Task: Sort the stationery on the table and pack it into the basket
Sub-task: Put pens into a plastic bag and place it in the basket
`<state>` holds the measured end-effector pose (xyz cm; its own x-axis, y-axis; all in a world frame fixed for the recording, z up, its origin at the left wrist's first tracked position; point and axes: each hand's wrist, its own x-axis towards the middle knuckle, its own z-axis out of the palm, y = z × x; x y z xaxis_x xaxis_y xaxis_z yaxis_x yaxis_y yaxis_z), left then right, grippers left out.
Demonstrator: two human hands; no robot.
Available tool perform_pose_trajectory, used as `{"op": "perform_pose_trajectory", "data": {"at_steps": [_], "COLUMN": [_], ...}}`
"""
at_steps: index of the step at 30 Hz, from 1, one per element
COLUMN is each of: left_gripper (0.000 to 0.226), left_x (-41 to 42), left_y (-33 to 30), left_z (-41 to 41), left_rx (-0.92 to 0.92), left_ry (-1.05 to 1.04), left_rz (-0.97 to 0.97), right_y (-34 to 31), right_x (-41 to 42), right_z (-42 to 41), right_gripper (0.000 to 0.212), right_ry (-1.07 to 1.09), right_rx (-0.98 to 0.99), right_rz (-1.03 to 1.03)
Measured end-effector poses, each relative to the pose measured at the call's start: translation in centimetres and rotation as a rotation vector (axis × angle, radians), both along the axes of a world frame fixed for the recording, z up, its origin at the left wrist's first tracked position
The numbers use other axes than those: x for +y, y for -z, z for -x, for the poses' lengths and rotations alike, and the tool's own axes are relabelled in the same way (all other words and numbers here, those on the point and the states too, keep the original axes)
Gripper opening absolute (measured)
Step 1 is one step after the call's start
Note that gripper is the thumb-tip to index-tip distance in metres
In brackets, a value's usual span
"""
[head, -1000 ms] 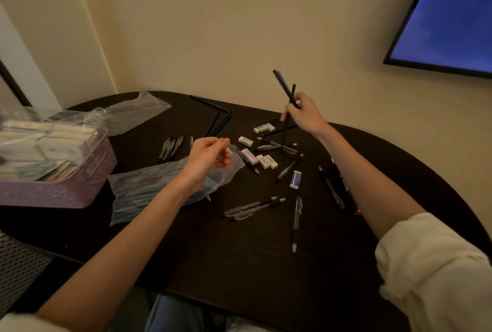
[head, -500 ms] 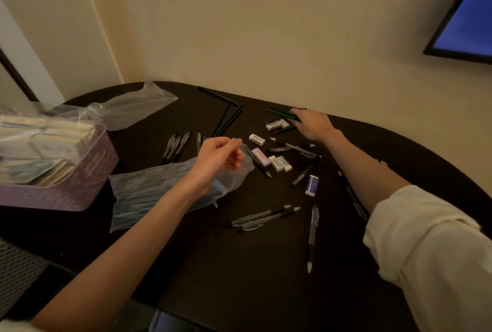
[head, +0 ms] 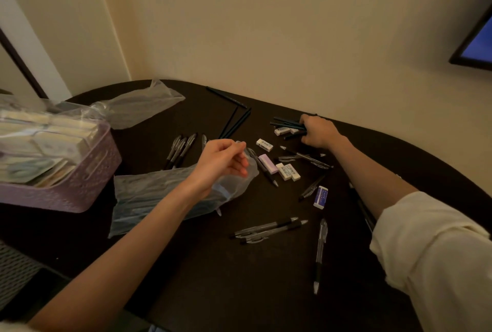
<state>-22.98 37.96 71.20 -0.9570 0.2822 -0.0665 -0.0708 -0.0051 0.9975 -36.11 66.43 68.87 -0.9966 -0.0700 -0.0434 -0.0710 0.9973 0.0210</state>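
My left hand (head: 222,162) pinches the open mouth of a clear plastic bag (head: 149,195) that lies on the dark table (head: 213,278) and holds dark pencils. My right hand (head: 318,132) reaches to the far side and grips a bundle of dark pencils (head: 286,123) low over the table. Loose stationery lies between the hands: white erasers (head: 287,171), a lilac eraser (head: 267,163), a blue-sleeved eraser (head: 320,197), clear pens (head: 269,229) and a single pen (head: 320,251). The purple basket (head: 80,185) stands at the left, filled with bagged items.
Another clear plastic bag (head: 143,104) lies at the far left of the table behind the basket. Dark pencils (head: 234,121) and a group of pens (head: 181,150) lie near the middle back. A wall runs close behind the table; a screen (head: 476,46) hangs at the right.
My right hand came down from holding pencils raised in the air to the table's far side, where it now grips a bundle among the erasers. My left hand kept its pinch on the bag.
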Motion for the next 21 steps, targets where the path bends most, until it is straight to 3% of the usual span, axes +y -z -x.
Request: {"op": "perform_pose_trajectory", "data": {"at_steps": [8, 15, 21], "left_gripper": [0.025, 0.025, 0.026], "left_x": [0.0, 0.2, 0.2], "left_y": [-0.7, -1.0, -0.9], "left_z": [0.4, 0.5, 1.0], "left_rx": [0.023, 0.007, -0.002], "left_ry": [-0.013, -0.031, -0.030], "left_rz": [0.018, 0.019, 0.014], "right_y": [-0.7, -1.8, -3.4], "right_x": [0.6, 0.7, -0.7], "right_z": [-0.2, -1.4, -0.3], "right_gripper": [0.022, 0.021, 0.030], "right_ry": [-0.054, -0.181, -0.178], "right_rx": [-0.078, 0.366, 0.314], "right_rz": [-0.213, -0.117, -0.234]}}
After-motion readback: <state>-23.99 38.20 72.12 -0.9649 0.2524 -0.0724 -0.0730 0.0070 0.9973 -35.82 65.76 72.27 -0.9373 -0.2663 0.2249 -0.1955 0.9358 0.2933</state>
